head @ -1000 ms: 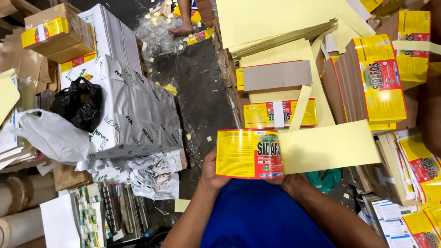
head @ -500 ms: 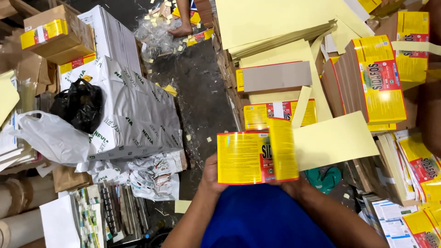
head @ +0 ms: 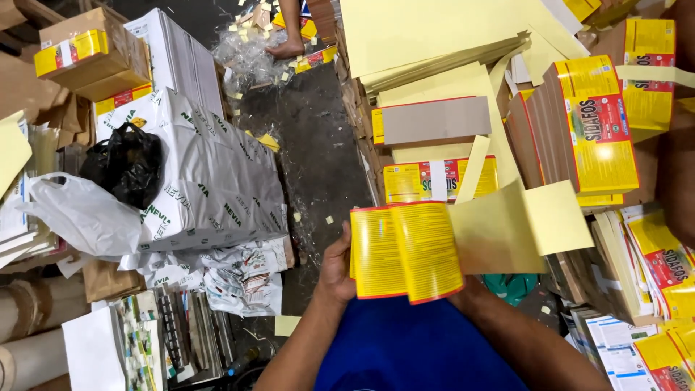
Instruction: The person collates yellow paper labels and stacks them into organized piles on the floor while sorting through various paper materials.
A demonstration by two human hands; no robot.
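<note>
Head view: the left hand [head: 337, 269] is gripping the left edge of a stack of yellow labels [head: 405, 250], thumb on the front, held above the blue lap. The right hand is sitting hidden behind the stack, so its grip cannot be told. Pale yellow sheets [head: 517, 224] are lying just beside the stack.

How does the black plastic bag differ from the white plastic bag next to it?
The black bag is dark, bunched into a compact lump and sits on the white wrapped paper bundles. The white bag is pale, spread wider and flatter, and lies lower, to the left of those bundles. Both are crumpled thin plastic, touching each other, with loop handles showing.
</note>
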